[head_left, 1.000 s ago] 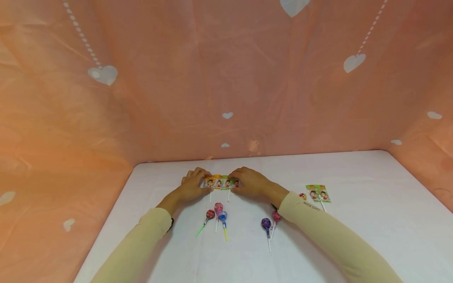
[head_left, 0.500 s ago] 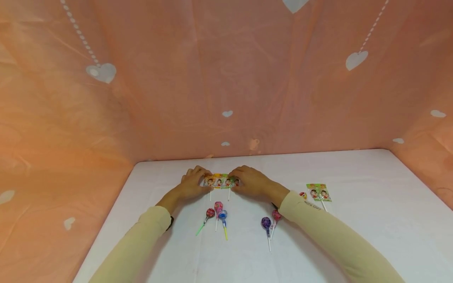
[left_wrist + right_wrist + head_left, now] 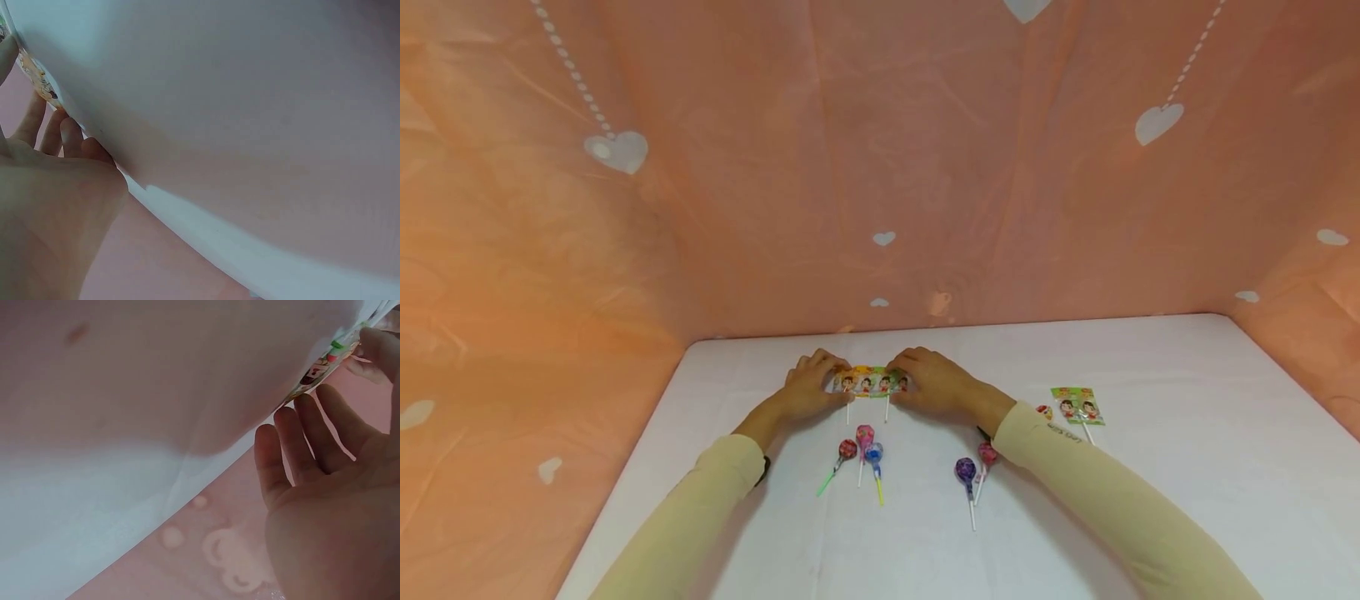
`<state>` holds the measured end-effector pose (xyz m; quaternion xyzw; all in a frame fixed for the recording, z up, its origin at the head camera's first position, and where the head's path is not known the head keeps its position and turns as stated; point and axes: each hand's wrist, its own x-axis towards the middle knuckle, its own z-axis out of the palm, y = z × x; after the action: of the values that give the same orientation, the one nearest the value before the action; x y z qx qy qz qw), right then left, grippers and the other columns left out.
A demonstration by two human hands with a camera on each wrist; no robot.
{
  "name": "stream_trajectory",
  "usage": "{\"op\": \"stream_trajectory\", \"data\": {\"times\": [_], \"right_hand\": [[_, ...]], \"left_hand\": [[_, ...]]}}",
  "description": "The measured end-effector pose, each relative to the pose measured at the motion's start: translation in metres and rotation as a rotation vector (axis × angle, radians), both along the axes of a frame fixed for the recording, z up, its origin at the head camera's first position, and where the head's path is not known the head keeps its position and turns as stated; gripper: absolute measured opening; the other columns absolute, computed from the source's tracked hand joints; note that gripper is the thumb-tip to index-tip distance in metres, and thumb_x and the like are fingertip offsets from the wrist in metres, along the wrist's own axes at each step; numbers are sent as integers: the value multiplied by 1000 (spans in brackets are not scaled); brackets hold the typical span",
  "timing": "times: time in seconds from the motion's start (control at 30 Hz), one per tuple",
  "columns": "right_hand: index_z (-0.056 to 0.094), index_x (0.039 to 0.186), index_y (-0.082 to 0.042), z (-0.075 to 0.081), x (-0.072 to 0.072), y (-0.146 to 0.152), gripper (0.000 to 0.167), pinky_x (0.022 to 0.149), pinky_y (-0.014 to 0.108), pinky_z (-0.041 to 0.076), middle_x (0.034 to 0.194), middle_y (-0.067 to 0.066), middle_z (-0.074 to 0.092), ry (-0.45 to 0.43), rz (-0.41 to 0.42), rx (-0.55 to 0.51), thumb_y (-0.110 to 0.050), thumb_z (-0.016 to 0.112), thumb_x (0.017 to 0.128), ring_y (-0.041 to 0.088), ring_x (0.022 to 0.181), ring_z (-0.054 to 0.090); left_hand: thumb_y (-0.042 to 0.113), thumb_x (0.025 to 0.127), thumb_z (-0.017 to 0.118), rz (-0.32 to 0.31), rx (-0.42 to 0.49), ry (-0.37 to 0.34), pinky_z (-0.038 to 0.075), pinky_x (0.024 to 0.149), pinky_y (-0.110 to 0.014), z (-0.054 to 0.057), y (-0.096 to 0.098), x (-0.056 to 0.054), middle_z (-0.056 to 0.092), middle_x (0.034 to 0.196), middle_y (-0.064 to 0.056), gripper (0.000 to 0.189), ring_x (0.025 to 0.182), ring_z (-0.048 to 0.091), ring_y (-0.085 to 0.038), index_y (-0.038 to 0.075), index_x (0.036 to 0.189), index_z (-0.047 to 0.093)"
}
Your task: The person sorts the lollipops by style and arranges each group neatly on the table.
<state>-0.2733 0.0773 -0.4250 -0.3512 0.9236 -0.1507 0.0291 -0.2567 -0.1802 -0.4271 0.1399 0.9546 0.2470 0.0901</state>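
Head view has both hands over the white table (image 3: pixel 895 550), each holding a little candy packet. Left hand (image 3: pixel 807 390) has the orange packet (image 3: pixel 860 382) between thumb and fingers, right hand (image 3: pixel 938 386) has the green packet (image 3: pixel 883 383) the same way, both grips pretty narrow. The packets sit side by side between the hands, sticks toward the person; can't tell if their edges touch or overlap. Wrist cams only catch bits of them at the fingers. Nearer the person there's a cluster: red pop (image 3: pixel 847 449) on a green stick, pink pop (image 3: pixel 865 436) on white, blue pop (image 3: pixel 874 452) on yellow. Over by the right sleeve (image 3: pixel 1112 493) lie a purple pop (image 3: pixel 966 470) and a crimson pop (image 3: pixel 987 452), plus a yellow pop (image 3: pixel 1045 412) partly hidden behind the sleeve and another packet (image 3: pixel 1078 406) further right
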Motion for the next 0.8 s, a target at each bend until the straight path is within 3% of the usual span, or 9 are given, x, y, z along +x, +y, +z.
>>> {"op": "stream_trajectory", "data": {"times": [0.8], "right_hand": [[58, 137, -17, 0, 2, -2, 48, 115, 42, 37, 145, 6, 53, -33, -34, 12, -42, 61, 96, 25, 136, 48]], "left_hand": [[38, 91, 68, 6, 1, -21, 29, 109, -55, 0, -1, -1, 44, 141, -7, 51, 129, 37, -32, 19, 137, 53]]}}
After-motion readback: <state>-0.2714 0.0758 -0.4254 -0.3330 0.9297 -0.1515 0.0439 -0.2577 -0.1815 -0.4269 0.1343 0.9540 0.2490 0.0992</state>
